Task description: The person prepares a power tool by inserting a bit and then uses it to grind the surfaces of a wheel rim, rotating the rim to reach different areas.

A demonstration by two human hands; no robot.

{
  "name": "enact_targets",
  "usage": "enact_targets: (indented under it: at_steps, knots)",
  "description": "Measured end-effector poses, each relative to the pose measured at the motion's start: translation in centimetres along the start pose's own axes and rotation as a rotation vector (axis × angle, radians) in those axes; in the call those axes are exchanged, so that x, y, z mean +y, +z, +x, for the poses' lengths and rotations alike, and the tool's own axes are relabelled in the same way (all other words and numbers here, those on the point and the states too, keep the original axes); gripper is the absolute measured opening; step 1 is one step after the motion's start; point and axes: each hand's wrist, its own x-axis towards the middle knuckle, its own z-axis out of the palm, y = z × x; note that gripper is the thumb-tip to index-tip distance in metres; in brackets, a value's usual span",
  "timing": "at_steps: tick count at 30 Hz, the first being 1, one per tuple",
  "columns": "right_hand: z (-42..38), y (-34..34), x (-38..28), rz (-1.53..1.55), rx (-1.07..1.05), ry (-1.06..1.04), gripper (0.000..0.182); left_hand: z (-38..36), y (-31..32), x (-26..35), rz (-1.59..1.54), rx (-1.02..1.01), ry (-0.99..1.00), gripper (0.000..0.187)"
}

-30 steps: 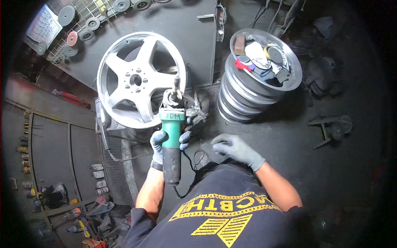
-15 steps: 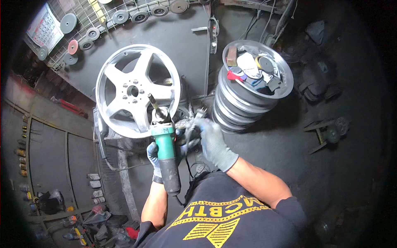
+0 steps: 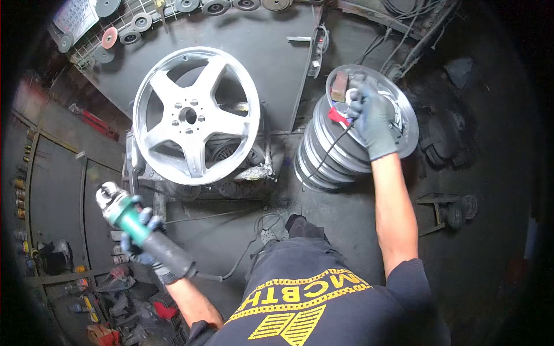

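Note:
My left hand, in a grey-blue glove, is wrapped around a green and black angle grinder. The tool's metal head points up and to the left, and its cord trails back from the black handle. Over the top of a stack of wheel rims is my gloved right hand, smeared by motion. Its fingers look closed around something dark that I cannot make out, and a thin dark cord hangs below it. A silver five-spoke wheel rim sits tilted up in front of me, touched by neither hand.
On the stack's top rim lie a brownish block and a red cloth piece. Abrasive discs hang on a wire rack at the back. Bottles and rags lie at the lower left. A power cord runs across the floor.
My left hand has carried the grinder down and left, away from the five-spoke rim. My right hand has moved from beside the grinder up and right, over the stacked rims.

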Motion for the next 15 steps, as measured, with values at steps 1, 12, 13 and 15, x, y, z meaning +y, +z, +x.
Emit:
enact_targets:
  at_steps: [1,12,13,15]
  knots:
    - [2.6,-1.1,2.7,0.0,-0.122,0.063,0.025,-0.2,-0.2,1.1,-0.092,-0.014,0.055,0.084]
    - [25.3,-2.1,28.5,-0.003,0.078,0.36,0.019,-5.8,8.4,4.8,0.217,0.311,0.733,0.08]
    - [26.9,-1.4,29.5,-0.167,0.304,0.423,0.022,-6.6,8.4,5.8,0.246,0.416,0.824,0.08]
    - [31.2,-2.9,32.8,0.025,0.244,0.446,0.028,0.9,14.2,-1.6,0.881,1.057,1.237,0.005]
